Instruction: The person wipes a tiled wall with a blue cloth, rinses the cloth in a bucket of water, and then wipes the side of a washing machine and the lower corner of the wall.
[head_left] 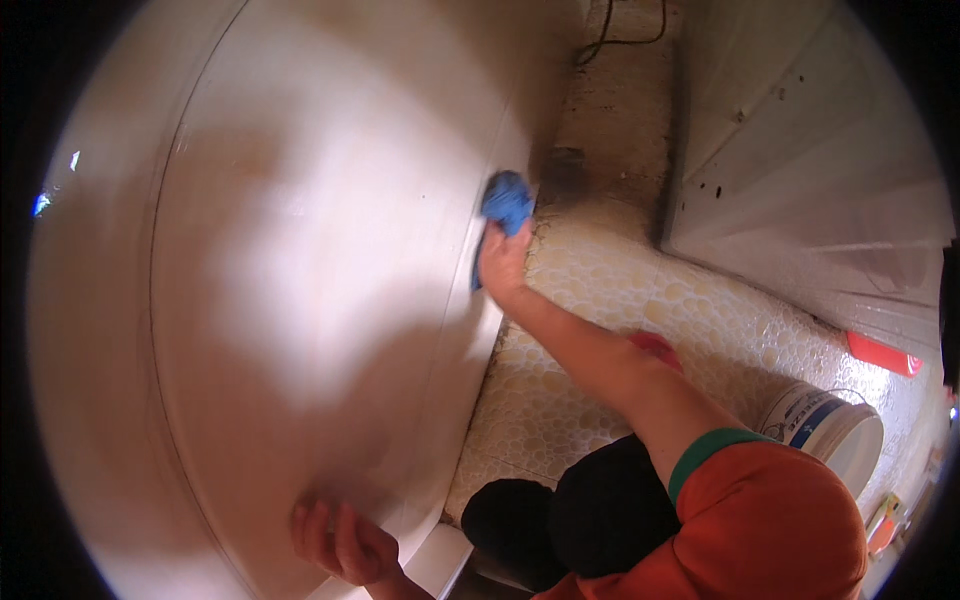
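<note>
My right hand (505, 262) grips a crumpled blue cloth (508, 200) and presses it low on the glossy cream tiled wall (330, 230), near where the wall meets the floor. Part of the cloth hangs below the hand along the wall's lower edge. At the bottom of the view, my left hand (345, 540) is beside the same wall, fingers loosely bent and apart, holding nothing. I cannot tell whether its fingertips touch the tile.
Pebble-patterned flooring (600, 270) lies right of the wall. A white bucket (850, 440) stands at the right, near a red object (884, 354). Another red thing (655, 347) is partly hidden by my right arm. A pale panel (800, 170) borders the far right; a dark cable (635, 42) lies at the top.
</note>
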